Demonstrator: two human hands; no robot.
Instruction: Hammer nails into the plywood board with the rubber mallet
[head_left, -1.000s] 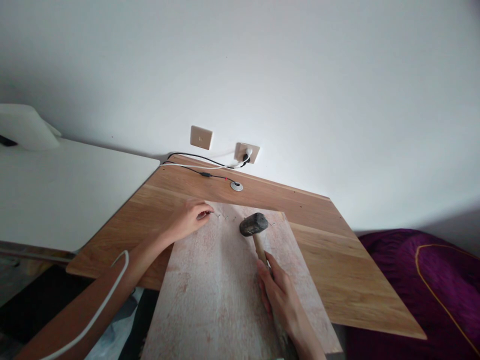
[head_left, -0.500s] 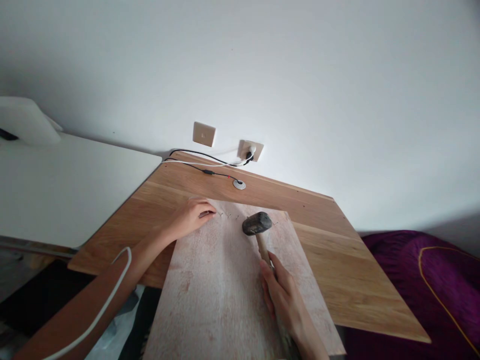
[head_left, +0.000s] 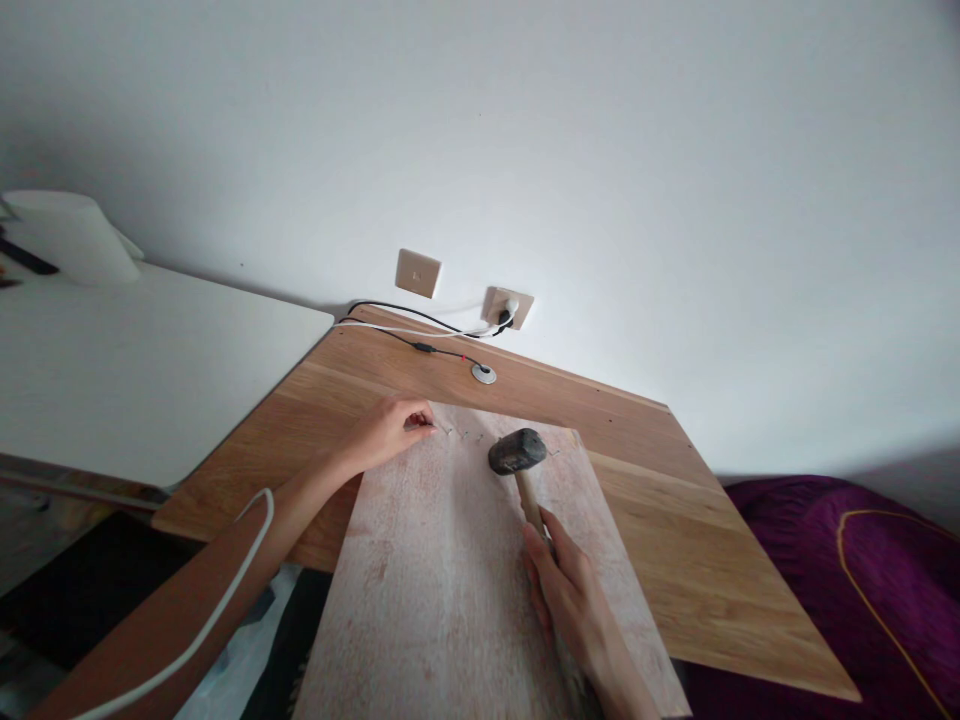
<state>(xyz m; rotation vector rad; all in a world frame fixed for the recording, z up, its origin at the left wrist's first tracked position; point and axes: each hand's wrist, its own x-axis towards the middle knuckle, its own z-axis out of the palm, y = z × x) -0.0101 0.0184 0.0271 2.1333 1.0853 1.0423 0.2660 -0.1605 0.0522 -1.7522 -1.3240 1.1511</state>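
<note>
My right hand (head_left: 570, 590) is wrapped round the wooden handle of a mallet (head_left: 517, 452) with a dark, blocky head. The mallet head is over the far part of a pale, worn wooden board (head_left: 420, 560). At the board's far left corner, my left hand (head_left: 401, 428) is closed in a pinch on a thin nail, mostly hidden by the fingertips. To the right of those fingers, several small nails (head_left: 464, 435) stand in a row along the board's far edge. Another nail (head_left: 553, 452) leans just right of the mallet head.
The board lies on a brown wooden desk (head_left: 720, 540) against a white wall. Cables (head_left: 420, 330) run to a wall socket (head_left: 510, 308) behind it. A white table (head_left: 150, 370) with a white roll (head_left: 79, 240) adjoins at left; a purple beanbag (head_left: 802, 550) is at right.
The view has shifted slightly. My left fingers have turned a little at the board's corner, still pinched. The mallet stays in nearly the same place over the board.
</note>
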